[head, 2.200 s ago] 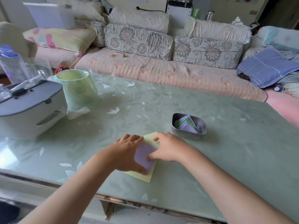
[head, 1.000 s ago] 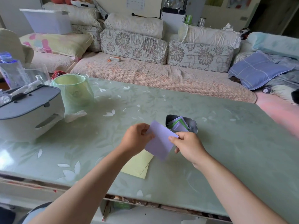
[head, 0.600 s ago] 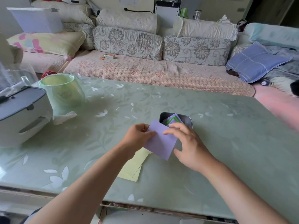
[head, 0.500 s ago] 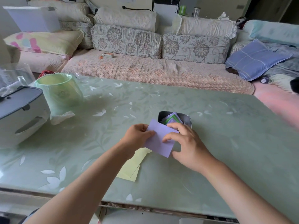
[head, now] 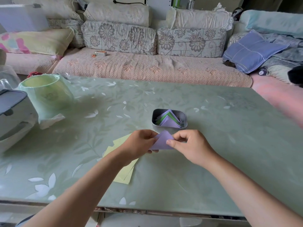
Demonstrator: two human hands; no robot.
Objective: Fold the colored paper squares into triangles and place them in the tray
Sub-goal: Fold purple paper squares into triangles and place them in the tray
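Observation:
A purple paper point(head: 162, 140) folded into a triangle shape is held above the table between both hands. My left hand point(head: 141, 144) pinches its left corner and my right hand point(head: 191, 145) pinches its right side with thumb and forefinger. Just behind it stands a small metal tray point(head: 183, 116) holding several folded purple and green triangles. Yellow paper squares point(head: 124, 171) lie on the table under my left forearm, partly hidden by it.
A green lined bin point(head: 45, 97) and a white-and-grey appliance point(head: 11, 115) stand at the table's left. The glass-topped table point(head: 229, 136) stretches to the right. A sofa point(head: 147, 68) with cushions runs along the far edge.
The purple sheet was lifted off the yellow stack, held as a flat square, and is now folded over into a triangle between both hands. My view has tilted down slightly.

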